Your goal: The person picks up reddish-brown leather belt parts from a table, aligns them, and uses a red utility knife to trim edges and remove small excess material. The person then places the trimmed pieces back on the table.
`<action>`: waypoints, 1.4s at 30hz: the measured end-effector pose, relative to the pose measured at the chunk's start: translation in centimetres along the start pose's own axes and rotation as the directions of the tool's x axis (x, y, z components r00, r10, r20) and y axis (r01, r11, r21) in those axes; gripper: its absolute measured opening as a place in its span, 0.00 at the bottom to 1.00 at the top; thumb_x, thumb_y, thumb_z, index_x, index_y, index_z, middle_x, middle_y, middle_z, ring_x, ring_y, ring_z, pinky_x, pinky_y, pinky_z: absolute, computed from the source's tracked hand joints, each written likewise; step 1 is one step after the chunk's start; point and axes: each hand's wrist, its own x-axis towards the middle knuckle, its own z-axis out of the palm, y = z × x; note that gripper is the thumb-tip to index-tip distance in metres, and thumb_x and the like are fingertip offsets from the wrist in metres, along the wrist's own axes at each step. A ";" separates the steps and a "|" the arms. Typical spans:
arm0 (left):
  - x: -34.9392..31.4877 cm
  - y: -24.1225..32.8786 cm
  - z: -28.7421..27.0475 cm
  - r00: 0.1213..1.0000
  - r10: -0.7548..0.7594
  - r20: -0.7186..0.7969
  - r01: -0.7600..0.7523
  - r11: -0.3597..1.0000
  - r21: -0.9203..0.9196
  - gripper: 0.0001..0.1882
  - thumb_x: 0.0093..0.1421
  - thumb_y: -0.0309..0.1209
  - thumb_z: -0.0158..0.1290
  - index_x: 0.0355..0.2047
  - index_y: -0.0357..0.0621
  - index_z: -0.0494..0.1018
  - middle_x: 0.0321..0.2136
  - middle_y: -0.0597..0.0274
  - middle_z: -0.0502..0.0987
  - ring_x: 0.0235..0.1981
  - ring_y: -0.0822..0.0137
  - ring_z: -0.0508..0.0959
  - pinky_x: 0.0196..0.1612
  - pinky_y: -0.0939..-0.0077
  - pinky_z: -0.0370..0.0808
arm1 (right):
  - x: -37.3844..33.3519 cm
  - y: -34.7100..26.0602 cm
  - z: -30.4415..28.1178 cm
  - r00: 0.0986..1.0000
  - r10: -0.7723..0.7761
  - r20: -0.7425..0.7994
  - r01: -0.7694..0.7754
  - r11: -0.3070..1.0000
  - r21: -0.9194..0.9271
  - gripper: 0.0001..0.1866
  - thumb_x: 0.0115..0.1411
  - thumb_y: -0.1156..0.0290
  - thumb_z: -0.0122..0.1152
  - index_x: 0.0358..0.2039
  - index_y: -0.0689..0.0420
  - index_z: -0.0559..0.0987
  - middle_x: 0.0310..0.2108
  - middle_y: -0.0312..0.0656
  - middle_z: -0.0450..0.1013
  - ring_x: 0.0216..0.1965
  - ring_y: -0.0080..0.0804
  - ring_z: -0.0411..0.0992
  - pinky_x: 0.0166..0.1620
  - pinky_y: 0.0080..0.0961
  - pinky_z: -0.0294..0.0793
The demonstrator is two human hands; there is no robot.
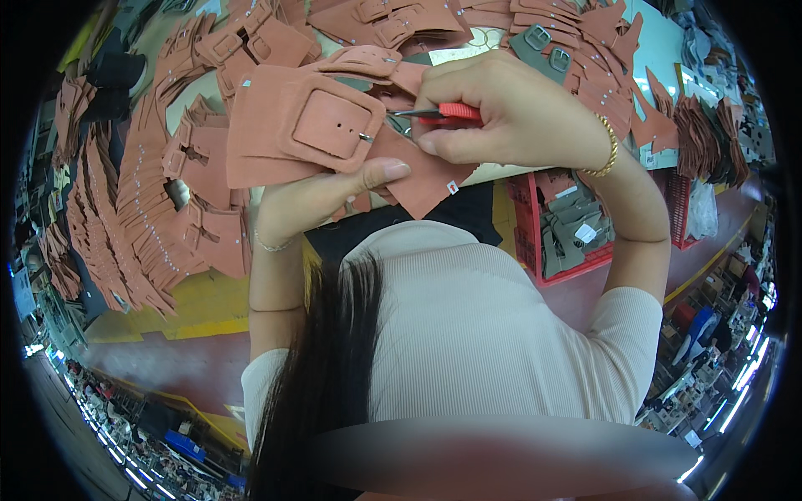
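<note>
My left hand [341, 188] grips a salmon-pink leather strap piece [267, 125] from below, its thumb lying on the near edge. A square covered buckle [334, 123] with a metal prong sits on that piece, and small holes show inside its frame. In my right hand [493, 108] is a small red-handled tool [455, 112] with a narrow, pointed metal tip. The tip reaches left, close to the buckle's right edge; whether it touches the leather I cannot tell. A flap of the same pink leather [422, 179], marked with a small white tag, hangs below my right hand.
Rows of overlapping pink strap pieces [138, 200] and buckled pieces [213, 150] cover the table's left side; more pink pieces [585, 58] lie far right. Grey-green buckled pieces [539, 54] lie among them. A red crate [525, 225] holding grey-green pieces stands at the right.
</note>
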 end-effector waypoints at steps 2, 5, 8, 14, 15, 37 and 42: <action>0.1 0.1 0.2 0.999 -0.051 -0.006 0.050 0.990 -0.128 0.28 0.45 0.18 0.64 0.48 0.31 0.67 0.41 0.54 0.76 0.40 0.65 0.78 0.43 0.71 0.78 | 0.1 0.1 0.8 0.985 -0.077 -0.154 0.068 0.996 -0.064 0.08 0.52 0.70 0.60 0.25 0.63 0.74 0.19 0.40 0.66 0.21 0.24 0.67 0.26 0.25 0.66; 0.3 0.1 0.3 0.999 -0.022 -0.029 0.014 0.966 -0.257 0.30 0.45 0.17 0.62 0.50 0.30 0.66 0.43 0.52 0.75 0.43 0.62 0.77 0.46 0.69 0.77 | -0.2 0.1 1.0 0.912 0.097 -0.398 -0.103 0.995 0.007 0.11 0.51 0.67 0.57 0.26 0.63 0.74 0.17 0.44 0.66 0.18 0.31 0.65 0.25 0.27 0.66; 0.4 -0.1 0.0 0.998 0.008 -0.061 -0.027 0.948 -0.318 0.30 0.46 0.17 0.61 0.51 0.30 0.64 0.45 0.51 0.74 0.45 0.61 0.76 0.48 0.67 0.76 | -1.6 -0.4 0.1 0.912 0.260 -0.319 -0.128 0.916 0.380 0.06 0.52 0.71 0.54 0.26 0.61 0.73 0.17 0.37 0.63 0.20 0.21 0.63 0.24 0.23 0.63; 1.3 -0.7 -0.3 0.972 0.223 -0.072 -0.235 0.917 -0.322 0.21 0.51 0.20 0.60 0.45 0.30 0.69 0.38 0.54 0.77 0.38 0.66 0.79 0.42 0.74 0.78 | -3.1 -1.9 -0.5 0.995 -0.052 -0.086 0.056 0.998 0.039 0.13 0.54 0.62 0.63 0.31 0.59 0.75 0.21 0.39 0.68 0.20 0.28 0.65 0.24 0.24 0.64; 1.3 -0.7 -0.3 0.977 0.204 -0.054 -0.211 0.920 -0.332 0.22 0.51 0.20 0.60 0.46 0.30 0.68 0.38 0.55 0.77 0.38 0.67 0.79 0.42 0.74 0.78 | -3.2 -2.2 -0.5 0.989 -0.003 -0.147 0.010 0.999 0.045 0.16 0.55 0.61 0.62 0.36 0.59 0.75 0.26 0.40 0.69 0.25 0.30 0.67 0.30 0.24 0.66; -1.3 0.6 0.5 0.987 0.032 -0.155 -0.075 0.956 -0.283 0.22 0.46 0.19 0.59 0.43 0.33 0.68 0.37 0.52 0.75 0.37 0.61 0.78 0.42 0.70 0.77 | -3.0 -4.1 2.8 0.918 0.036 -0.396 -0.078 0.993 -0.090 0.23 0.45 0.71 0.68 0.45 0.55 0.80 0.30 0.39 0.65 0.34 0.30 0.68 0.35 0.25 0.71; -1.3 0.6 0.6 0.993 0.015 -0.116 -0.056 0.931 -0.361 0.22 0.46 0.20 0.59 0.43 0.33 0.68 0.36 0.52 0.76 0.36 0.62 0.78 0.41 0.71 0.77 | -3.0 -4.1 3.2 0.902 0.037 -0.431 -0.063 0.997 -0.047 0.21 0.45 0.72 0.68 0.44 0.55 0.81 0.30 0.38 0.64 0.33 0.29 0.68 0.36 0.26 0.72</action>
